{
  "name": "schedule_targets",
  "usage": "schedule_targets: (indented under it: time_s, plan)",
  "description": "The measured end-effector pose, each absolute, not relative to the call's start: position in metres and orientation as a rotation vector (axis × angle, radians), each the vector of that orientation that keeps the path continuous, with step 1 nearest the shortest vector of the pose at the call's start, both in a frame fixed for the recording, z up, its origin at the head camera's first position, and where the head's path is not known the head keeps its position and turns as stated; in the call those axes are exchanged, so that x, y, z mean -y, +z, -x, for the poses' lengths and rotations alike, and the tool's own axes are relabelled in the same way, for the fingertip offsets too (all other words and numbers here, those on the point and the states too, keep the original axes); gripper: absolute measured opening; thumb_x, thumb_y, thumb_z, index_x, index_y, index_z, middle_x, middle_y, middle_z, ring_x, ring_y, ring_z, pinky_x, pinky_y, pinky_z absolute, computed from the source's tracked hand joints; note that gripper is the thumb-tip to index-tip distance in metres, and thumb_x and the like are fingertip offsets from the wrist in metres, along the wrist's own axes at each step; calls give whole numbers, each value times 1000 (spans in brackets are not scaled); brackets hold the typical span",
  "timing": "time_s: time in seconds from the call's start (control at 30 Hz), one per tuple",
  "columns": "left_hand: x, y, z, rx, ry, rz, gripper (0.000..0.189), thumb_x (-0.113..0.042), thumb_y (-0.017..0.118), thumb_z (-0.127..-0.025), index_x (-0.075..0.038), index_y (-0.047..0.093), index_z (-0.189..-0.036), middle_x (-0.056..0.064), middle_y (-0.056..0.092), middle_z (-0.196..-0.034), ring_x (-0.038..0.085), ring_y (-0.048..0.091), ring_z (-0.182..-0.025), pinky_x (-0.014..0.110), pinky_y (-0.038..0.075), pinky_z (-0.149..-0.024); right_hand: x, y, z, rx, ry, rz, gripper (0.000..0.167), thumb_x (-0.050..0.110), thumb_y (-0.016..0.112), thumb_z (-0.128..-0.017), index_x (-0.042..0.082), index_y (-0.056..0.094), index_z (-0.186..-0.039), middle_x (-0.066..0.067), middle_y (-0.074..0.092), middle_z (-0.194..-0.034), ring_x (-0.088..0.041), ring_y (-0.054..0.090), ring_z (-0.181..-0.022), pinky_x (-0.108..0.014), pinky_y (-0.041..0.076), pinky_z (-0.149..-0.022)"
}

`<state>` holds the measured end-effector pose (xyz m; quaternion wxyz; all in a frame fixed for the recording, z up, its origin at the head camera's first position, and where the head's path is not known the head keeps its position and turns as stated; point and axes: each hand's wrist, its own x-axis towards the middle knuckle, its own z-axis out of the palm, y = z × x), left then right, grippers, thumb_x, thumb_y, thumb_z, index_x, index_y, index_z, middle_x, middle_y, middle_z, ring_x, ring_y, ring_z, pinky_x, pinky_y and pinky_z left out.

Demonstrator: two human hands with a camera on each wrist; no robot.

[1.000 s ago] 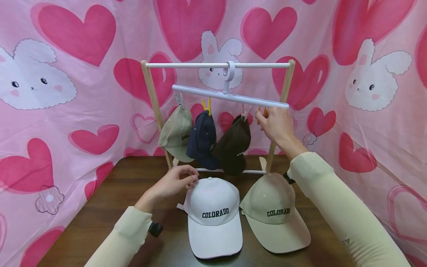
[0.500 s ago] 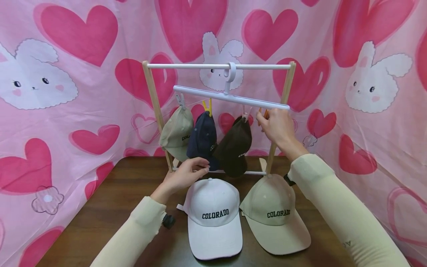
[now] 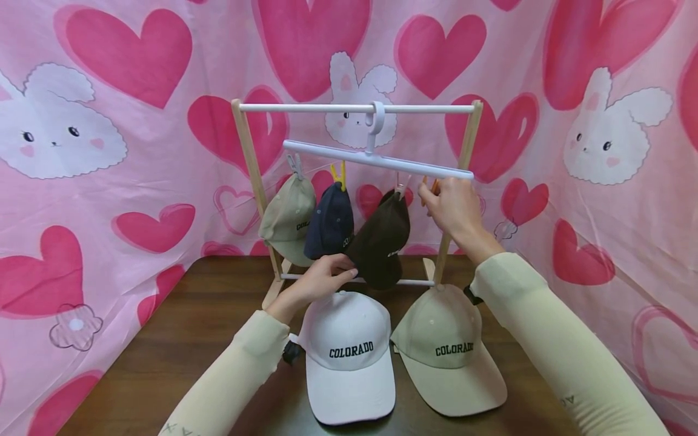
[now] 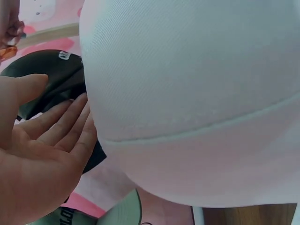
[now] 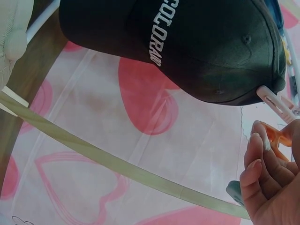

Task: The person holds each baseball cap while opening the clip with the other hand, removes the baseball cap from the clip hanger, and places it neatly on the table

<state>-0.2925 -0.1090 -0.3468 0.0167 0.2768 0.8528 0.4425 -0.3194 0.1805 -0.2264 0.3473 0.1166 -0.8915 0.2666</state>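
Observation:
My right hand (image 3: 452, 203) pinches an orange clothespin (image 5: 275, 137) under the lower right end of a tilted white hanger (image 3: 327, 149). Beside it, a dark brown cap (image 3: 384, 242) hangs from a pink clothespin (image 5: 276, 104). My left hand (image 3: 329, 275) reaches up with relaxed fingers, its fingertips right at the lower left edge of the brown cap. A navy cap (image 3: 329, 224), its brim mostly hidden behind that hand, hangs from a yellow clothespin (image 3: 339, 175). At the far left hangs a khaki cap (image 3: 289, 209) on a grey clothespin (image 3: 295, 165).
A wooden-legged rack with a white top bar (image 3: 294, 108) carries the hanger. On the brown table (image 3: 180, 327) lie a white cap (image 3: 349, 327) and a beige cap (image 3: 449, 333), brims toward me. A green clip (image 5: 234, 191) shows behind my right hand. Heart-patterned cloth surrounds the table.
My left hand has moved right and slightly up, from beside the white cap to in front of the navy cap's brim. The right hand stays at the hanger's right end.

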Motion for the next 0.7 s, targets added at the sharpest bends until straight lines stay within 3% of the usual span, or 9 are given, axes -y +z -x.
schedule_targets:
  time_s: [0.4, 0.7]
  plan:
    - [94, -348, 297, -2595, 1422, -846, 25, -19, 61, -104, -4, 71, -122, 8, 73, -115, 30, 68, -108, 35, 54, -88, -180, -228, 318, 2315, 714, -299, 47, 39, 58, -102, 4, 74, -75, -10, 71, -70, -22, 64, -55, -32, 47, -46]
    - [82, -351, 300, -2561, 1467, -857, 26, -16, 66, -101, -7, 70, -125, 7, 75, -112, 21, 73, -102, 37, 56, -93, -179, -228, 316, 2309, 717, -296, 45, 40, 59, -102, 3, 74, -80, -12, 72, -73, -24, 65, -57, -32, 50, -48]
